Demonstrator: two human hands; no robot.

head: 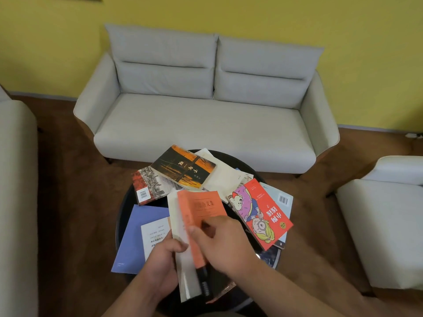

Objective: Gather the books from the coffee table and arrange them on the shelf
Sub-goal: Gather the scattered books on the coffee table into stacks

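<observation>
Left hand (pixel 160 261) and right hand (pixel 226 243): fingers clamped on one orange book (pixel 199 209).

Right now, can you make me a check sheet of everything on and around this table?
Surface: round black coffee table, mostly covered by books.
Job's things: orange book held in both hands; red cartoon book, black-and-orange book, red-and-grey book and purple booklet lie scattered, some overlapping; shelf not in view.
Clutter: nothing seen besides books.
Grippers: left hand and right hand both grip the orange book.
Cables: small white thing by the wall, too small to tell.
Surroundings: grey sofa behind the table, pale armchairs either side, brown floor, yellow wall.
</observation>
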